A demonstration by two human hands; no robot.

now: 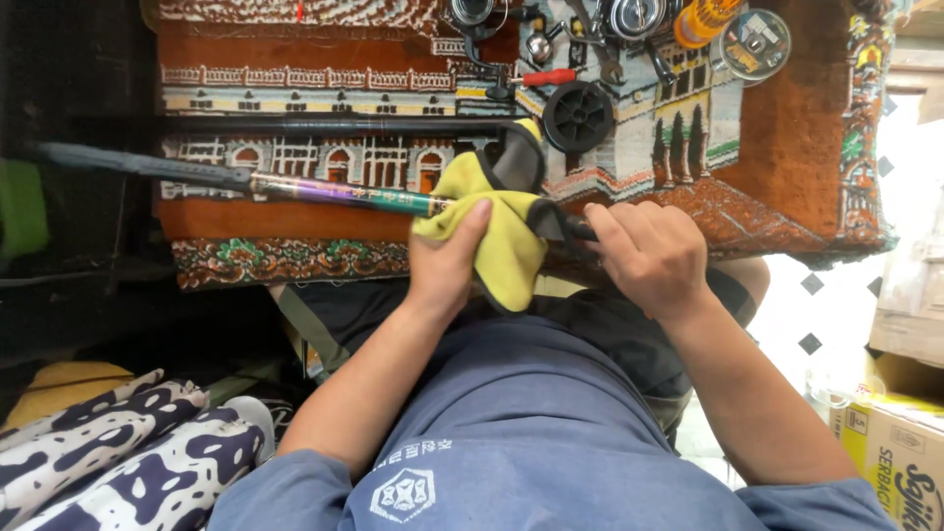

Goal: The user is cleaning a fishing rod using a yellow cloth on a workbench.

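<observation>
The person sits at a low table covered by a patterned rug (787,157) woven with buildings and arches, and everything here is placed against that rug. Along its near edge lies a long fishing rod (324,189), its dark thin end reaching out past the rug's left side and its glossy purple-green section crossing the front border.

The left hand (444,261) is closed around a yellow cloth with dark trim (501,221), the thumb pressed on top, so that the cloth is wrapped about the rod just inside the rug's near edge. The right hand (644,251) is curled shut on the dark butt section of the rod (578,232), further right along the same edge, holding it steady.

The step in hand looks like wiping the rod down: one hand anchors it while the other works the cloth along the blank. By that reading, the next move calls for sliding the cloth along the glossy section with even pressure while the right-hand hold stays firm, so that the long free end does not swing.

At the rug's far side sit a black spool (578,116), a red-handled tool (544,77), metal reel parts (634,15) and a round clear box (754,44), all well apart from both hands.
</observation>
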